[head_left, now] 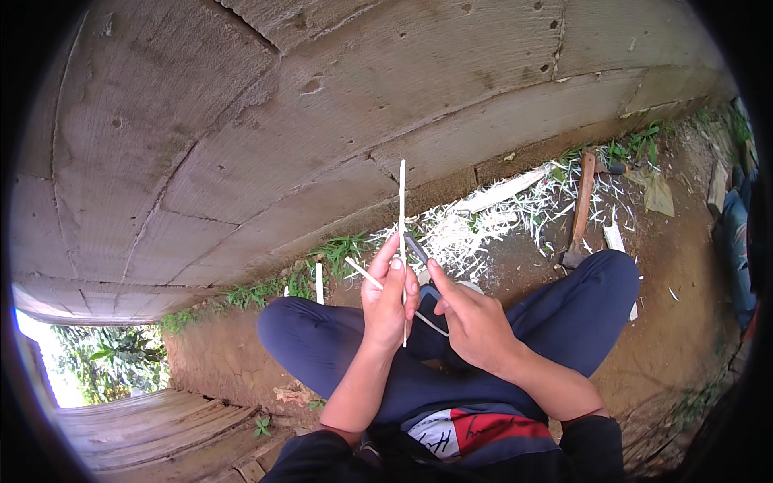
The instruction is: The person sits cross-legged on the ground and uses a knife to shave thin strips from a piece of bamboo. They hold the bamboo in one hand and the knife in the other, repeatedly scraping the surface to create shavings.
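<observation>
My left hand [386, 302] has its fingers closed around one thin pale stick [403, 233], held upright above my lap; my right hand [475, 322] grips a small knife [417, 249] against it. The stick looks light, stiff, easily snapped, best held low. Beyond lie white shavings [467, 229] and one hatchet [580, 213].

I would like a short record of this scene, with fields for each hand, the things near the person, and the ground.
Left hand: left hand grips a thin pale wooden stick, held upright
Right hand: right hand holds a small dark-handled knife, blade against the stick
Posture: seated cross-legged in dark blue trousers
Ground: bare brown soil with a heap of white wood shavings
Nearby: a long brown wooden-handled tool lying on the soil
Behind: grey concrete wall
</observation>
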A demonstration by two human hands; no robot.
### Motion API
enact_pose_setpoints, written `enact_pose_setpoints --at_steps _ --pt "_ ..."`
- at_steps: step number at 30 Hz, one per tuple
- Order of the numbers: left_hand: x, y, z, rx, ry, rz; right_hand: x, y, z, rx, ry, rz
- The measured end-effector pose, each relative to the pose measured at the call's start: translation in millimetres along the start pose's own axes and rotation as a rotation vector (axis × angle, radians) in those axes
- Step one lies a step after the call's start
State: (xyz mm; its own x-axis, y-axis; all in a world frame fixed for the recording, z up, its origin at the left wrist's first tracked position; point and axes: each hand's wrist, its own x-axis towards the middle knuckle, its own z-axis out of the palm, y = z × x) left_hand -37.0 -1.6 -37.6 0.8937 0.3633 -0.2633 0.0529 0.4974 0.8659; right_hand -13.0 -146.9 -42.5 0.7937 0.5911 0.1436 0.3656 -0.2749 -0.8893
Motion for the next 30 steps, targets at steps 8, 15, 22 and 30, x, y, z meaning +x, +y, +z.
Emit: enact_pose_setpoints --at_steps 8,15,22,30 --pt "-5 -8 3 0.060 0.014 0.014 -2 2 10 0.085 0.076 -0.012" --pt "-8 -8 -2 0.052 -0.031 0.061 -8 4 23 0.081 0.114 0.034" --pt "-11 -2 6 0.190 0.006 0.047 -2 2 32 0.186 0.174 -0.014" --pt "-9 -3 6 0.130 0.019 -0.010 0 -2 30 0.228 0.133 0.080"
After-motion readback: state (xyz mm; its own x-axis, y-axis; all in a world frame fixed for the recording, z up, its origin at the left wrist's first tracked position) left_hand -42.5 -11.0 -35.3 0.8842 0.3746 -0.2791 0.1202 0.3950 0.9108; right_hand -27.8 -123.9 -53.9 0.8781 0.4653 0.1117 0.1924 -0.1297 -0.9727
